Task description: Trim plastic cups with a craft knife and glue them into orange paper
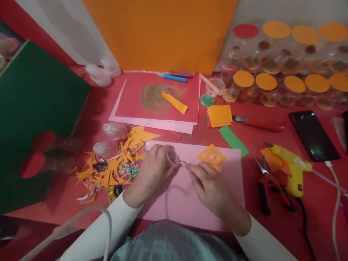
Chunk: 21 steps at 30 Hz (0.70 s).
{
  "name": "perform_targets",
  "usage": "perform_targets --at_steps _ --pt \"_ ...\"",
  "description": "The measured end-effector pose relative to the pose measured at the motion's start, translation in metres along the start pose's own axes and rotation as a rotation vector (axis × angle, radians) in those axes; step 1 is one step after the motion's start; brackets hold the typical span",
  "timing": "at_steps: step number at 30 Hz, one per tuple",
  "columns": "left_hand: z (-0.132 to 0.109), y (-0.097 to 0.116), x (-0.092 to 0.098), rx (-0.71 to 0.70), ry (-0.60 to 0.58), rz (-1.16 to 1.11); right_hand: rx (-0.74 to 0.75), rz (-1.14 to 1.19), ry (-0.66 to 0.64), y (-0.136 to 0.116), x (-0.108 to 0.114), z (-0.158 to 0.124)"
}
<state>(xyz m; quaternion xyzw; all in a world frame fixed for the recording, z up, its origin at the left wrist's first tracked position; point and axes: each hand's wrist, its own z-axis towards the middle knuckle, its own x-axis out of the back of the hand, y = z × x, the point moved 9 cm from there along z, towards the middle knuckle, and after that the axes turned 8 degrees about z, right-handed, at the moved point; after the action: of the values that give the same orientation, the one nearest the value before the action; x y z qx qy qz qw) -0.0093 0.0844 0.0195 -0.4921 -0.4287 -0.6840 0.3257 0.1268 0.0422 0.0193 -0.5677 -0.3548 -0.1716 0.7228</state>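
My left hand (154,172) holds a clear plastic cup (172,158), its round rim turned up, over a pink sheet (174,203). In my right hand (212,186) is a thin metal-tipped tool (184,165), pinched between thumb and fingers, its tip at the cup's rim. The lower part of the cup is hidden by my left fingers. Just beyond my right hand, an orange paper square (213,156) lies on the pink sheet with a clear plastic piece on it.
Orange paper scraps (108,174) lie left of my left hand. On the right are red-handled cutters (265,185), a yellow glue gun (292,168), a phone (314,135) and a red-handled knife (261,123). Clear cups with orange discs (266,81) line the back right. A green board (40,108) stands left.
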Motion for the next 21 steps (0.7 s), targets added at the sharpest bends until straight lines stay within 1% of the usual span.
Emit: perform_targets --at_steps 4,7,11,15,21 --pt "-0.002 0.004 0.004 -0.016 0.053 0.046 0.003 0.041 0.010 0.000 0.003 -0.002" --pt "-0.001 0.011 0.004 -0.048 0.046 0.087 0.012 0.051 0.033 -0.001 0.005 -0.003" --pt "0.000 0.013 0.003 -0.051 0.047 0.171 -0.009 0.041 0.035 0.000 0.006 -0.003" --pt "0.000 0.013 0.001 -0.065 0.044 0.139 -0.016 0.042 0.031 0.001 0.007 -0.003" --pt "0.000 0.010 -0.001 -0.042 0.037 0.114 -0.022 0.031 0.032 0.001 0.008 -0.005"
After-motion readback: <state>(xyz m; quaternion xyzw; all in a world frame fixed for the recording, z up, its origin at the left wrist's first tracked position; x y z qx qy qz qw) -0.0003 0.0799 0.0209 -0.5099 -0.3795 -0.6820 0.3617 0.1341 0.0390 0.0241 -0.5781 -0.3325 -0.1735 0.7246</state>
